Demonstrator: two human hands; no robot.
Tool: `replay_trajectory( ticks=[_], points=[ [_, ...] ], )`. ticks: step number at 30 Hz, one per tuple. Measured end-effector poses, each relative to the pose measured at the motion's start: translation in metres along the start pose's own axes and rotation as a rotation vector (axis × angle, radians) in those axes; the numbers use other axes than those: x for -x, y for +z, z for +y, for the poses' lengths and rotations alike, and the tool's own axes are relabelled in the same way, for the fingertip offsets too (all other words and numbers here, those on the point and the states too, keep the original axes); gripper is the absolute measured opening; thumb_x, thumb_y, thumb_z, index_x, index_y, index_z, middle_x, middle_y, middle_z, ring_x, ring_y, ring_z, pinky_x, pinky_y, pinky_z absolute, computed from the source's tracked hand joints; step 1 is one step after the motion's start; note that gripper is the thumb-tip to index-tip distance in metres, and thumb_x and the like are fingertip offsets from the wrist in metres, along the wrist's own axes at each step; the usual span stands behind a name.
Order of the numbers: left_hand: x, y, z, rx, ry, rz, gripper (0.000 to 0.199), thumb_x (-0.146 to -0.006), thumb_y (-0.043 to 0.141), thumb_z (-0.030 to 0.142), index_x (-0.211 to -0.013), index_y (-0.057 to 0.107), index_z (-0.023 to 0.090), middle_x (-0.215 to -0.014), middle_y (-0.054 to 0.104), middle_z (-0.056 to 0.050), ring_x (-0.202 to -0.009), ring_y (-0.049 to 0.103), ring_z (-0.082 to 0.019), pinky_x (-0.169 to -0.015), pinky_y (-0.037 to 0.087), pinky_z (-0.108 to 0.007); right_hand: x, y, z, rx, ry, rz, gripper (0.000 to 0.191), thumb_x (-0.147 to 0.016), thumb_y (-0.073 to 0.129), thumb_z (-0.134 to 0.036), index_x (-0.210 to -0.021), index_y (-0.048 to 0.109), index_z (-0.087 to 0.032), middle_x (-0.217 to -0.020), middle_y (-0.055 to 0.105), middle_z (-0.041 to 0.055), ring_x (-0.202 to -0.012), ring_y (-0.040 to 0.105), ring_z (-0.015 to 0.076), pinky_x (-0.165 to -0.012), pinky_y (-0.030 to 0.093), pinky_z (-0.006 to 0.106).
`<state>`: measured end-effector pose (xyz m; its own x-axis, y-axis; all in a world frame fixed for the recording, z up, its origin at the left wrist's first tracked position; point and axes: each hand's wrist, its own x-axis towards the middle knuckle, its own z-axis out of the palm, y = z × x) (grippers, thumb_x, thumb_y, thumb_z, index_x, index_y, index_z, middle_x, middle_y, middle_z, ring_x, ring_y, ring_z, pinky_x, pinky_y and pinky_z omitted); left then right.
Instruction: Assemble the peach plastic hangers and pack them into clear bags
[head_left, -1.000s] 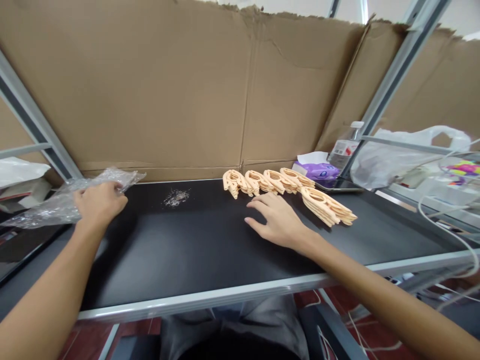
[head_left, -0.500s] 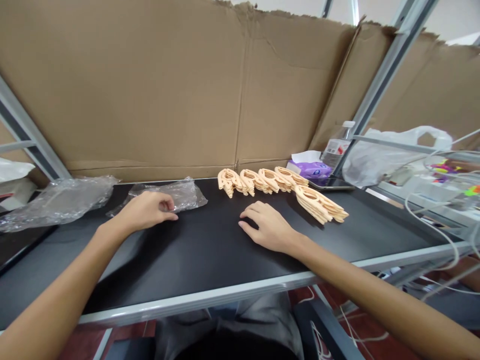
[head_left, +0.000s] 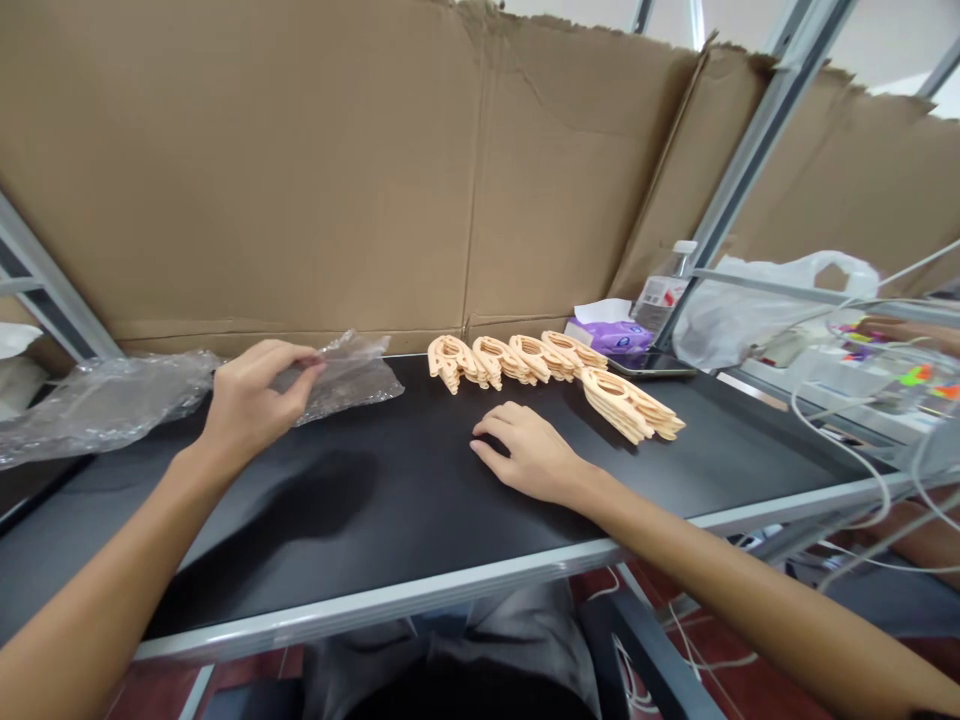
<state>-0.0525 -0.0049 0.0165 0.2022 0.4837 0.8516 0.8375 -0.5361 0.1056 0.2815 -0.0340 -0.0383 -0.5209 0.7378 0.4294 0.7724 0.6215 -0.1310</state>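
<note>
- At the far left, a crumpled clear plastic bag (head_left: pixel 112 405) lay on the black tabletop (head_left: pixel 420 510), before the tall cardboard panel (head_left: pixel 300 170).
- To its right, the left hand (head_left: pixel 259 395) was raised over the tabletop, its shadow falling below. Thumb and forefinger were drawn narrowly together at the left edge of a second clear plastic bag (head_left: pixel 352 380); whether they pinched the film could not be told.
- That second bag, wrinkled and see-through, spread rightward from the fingertips, near the foot of the cardboard.
- Right of centre, four overlapping stacks of beige hanger-like pieces (head_left: pixel 529 360) ran in a row along the back of the tabletop, their oval openings showing.
- In front of that row, the right hand (head_left: pixel 529 455) was low at the tabletop, empty, with fingers loosely curled and a small gap between thumb and forefinger.
- Just beside the row's right end, a separate beige stack (head_left: pixel 630 405) lay slanted, its narrow ends toward the front right.
- Behind it were a purple tissue pack (head_left: pixel 611 335) with a white tissue out, a dark flat device (head_left: pixel 656 366), and a clear bottle (head_left: pixel 660 295) with a white cap.
- Farther right, beyond the metal upright (head_left: pixel 742 175), were a white carrier bag (head_left: pixel 712 325) and looping white cables (head_left: pixel 840 450).
</note>
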Motion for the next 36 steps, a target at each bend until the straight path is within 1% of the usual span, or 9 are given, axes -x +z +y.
replay_trajectory(
  ticks=[3,8,13,18,22,26,28,31,36],
  points=[
    [-0.003,-0.004,0.020,0.141,-0.013,0.128,0.007,-0.081,0.066,0.025,-0.082,0.072,0.021,-0.083,0.074,-0.003,-0.080,0.067,-0.020,-0.080,0.051,-0.033,0.001,0.001,0.001,-0.016,-0.002,0.015,0.017,-0.093,0.056,-0.026,-0.098,0.068,-0.016,-0.101,0.070,0.0092,-0.097,0.061,0.0242,-0.090,0.049,0.041],
    [-0.008,-0.012,0.040,0.845,-0.236,-0.056,0.011,-0.073,0.069,0.016,-0.071,0.076,0.024,-0.079,0.074,-0.001,-0.090,0.067,-0.022,-0.087,0.051,-0.038,0.002,0.005,0.005,-0.111,0.038,0.135,0.038,-0.088,0.060,-0.026,-0.124,0.055,-0.015,-0.118,0.063,0.0137,-0.110,0.058,0.0272,-0.098,0.048,0.045],
    [-0.008,-0.007,0.036,1.148,-0.578,-0.293,0.007,-0.064,0.071,0.018,-0.058,0.072,0.022,-0.098,0.076,-0.003,-0.103,0.066,-0.028,-0.093,0.052,-0.045,0.002,0.005,0.007,-0.209,0.019,0.215,0.069,-0.084,0.063,-0.024,-0.146,0.033,-0.021,-0.140,0.046,0.0160,-0.128,0.047,0.0299,-0.107,0.043,0.051],
    [0.002,0.017,0.022,1.210,-0.760,-0.547,0.004,-0.061,0.077,0.023,-0.063,0.074,0.022,-0.120,0.071,-0.003,-0.102,0.069,-0.030,-0.093,0.054,-0.046,0.004,0.004,0.004,-0.191,-0.106,0.143,0.043,-0.088,0.060,-0.025,-0.131,0.056,-0.024,-0.138,0.045,0.0138,-0.124,0.049,0.0274,-0.104,0.046,0.050],
    [0.000,0.018,0.009,1.123,-0.830,-0.437,0.025,-0.066,0.076,0.018,-0.090,0.076,0.021,-0.122,0.071,-0.007,-0.116,0.063,-0.030,-0.105,0.047,-0.047,0.004,0.005,0.006,-0.147,-0.188,0.183,0.020,-0.092,0.056,-0.024,-0.103,0.071,-0.020,-0.131,0.052,0.0147,-0.120,0.052,0.0270,-0.098,0.049,0.048],
    [-0.008,0.002,-0.005,1.056,-0.778,-0.112,0.018,-0.071,0.072,0.019,-0.089,0.071,0.014,-0.111,0.074,-0.012,-0.112,0.065,-0.028,-0.107,0.045,-0.049,0.003,0.002,0.007,-0.070,-0.198,0.202,0.017,-0.089,0.056,-0.017,-0.090,0.073,-0.016,-0.116,0.061,0.0157,-0.111,0.055,0.0272,-0.093,0.050,0.047],
    [-0.010,-0.003,-0.004,0.903,-0.716,-0.110,0.020,-0.072,0.073,0.024,-0.090,0.071,0.014,-0.107,0.075,-0.010,-0.109,0.066,-0.028,-0.107,0.044,-0.048,0.003,0.000,0.006,-0.060,-0.185,0.174,0.018,-0.088,0.055,-0.016,-0.090,0.073,-0.017,-0.110,0.064,0.0149,-0.107,0.056,0.0266,-0.090,0.050,0.045],
    [-0.006,0.000,0.012,0.599,-0.541,-0.348,0.032,-0.079,0.070,0.041,-0.101,0.073,0.018,-0.111,0.074,-0.008,-0.110,0.064,-0.029,-0.107,0.043,-0.048,0.003,-0.003,0.003,-0.093,-0.183,0.114,0.021,-0.087,0.054,-0.013,-0.095,0.073,-0.018,-0.108,0.067,0.0121,-0.106,0.056,0.0250,-0.090,0.049,0.044],
    [0.015,0.022,0.046,0.257,-0.079,-0.734,0.055,-0.093,0.045,0.060,-0.133,0.059,0.025,-0.145,0.054,-0.006,-0.135,0.046,-0.030,-0.115,0.031,-0.049,0.005,-0.012,0.006,-0.125,-0.126,-0.030,0.029,-0.081,0.056,-0.014,-0.103,0.075,-0.021,-0.114,0.071,0.0065,-0.112,0.055,0.0250,-0.098,0.043,0.047]
  ],
)
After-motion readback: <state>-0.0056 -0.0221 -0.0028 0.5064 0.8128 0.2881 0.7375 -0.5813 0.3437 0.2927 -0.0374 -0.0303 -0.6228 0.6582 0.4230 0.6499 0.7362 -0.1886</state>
